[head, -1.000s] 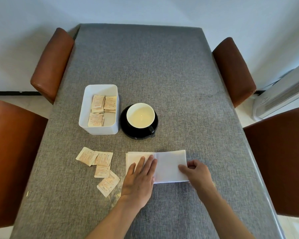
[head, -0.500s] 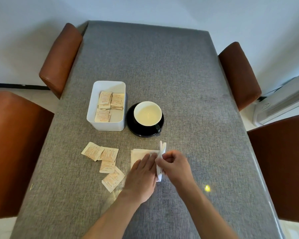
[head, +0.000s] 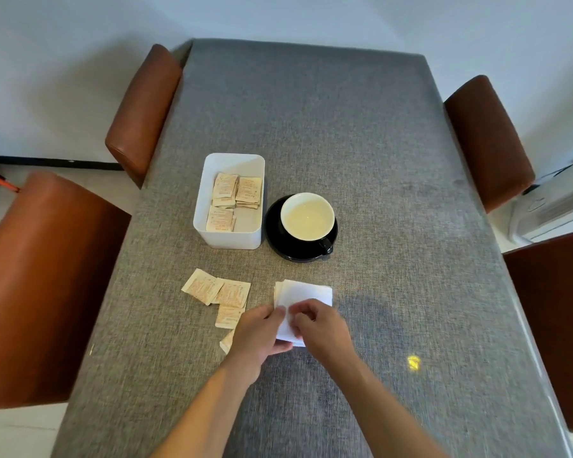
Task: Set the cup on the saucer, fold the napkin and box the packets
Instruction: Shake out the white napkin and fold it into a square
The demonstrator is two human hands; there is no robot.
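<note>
A white napkin (head: 303, 294) lies folded into a small rectangle on the grey table, near its front middle. My left hand (head: 260, 332) grips its left edge and my right hand (head: 321, 325) pinches its lower part; both cover the near half. Behind it, a black cup with a cream inside (head: 306, 217) stands on a black saucer (head: 273, 234). Left of the saucer, a white box (head: 229, 238) holds several beige packets (head: 234, 200). Several more packets (head: 217, 289) lie loose on the table left of the napkin, one partly under my left hand.
Brown leather chairs stand at both sides: two on the left (head: 47, 285) (head: 143, 107) and two on the right (head: 487, 140) (head: 556, 319). The grey cloth table (head: 311, 127) runs to the far wall. A white appliance (head: 553, 206) sits on the floor at right.
My right hand carried the napkin's right half over onto the left half, so the napkin went from a wide rectangle to a narrower one. Both hands now meet over its near edge.
</note>
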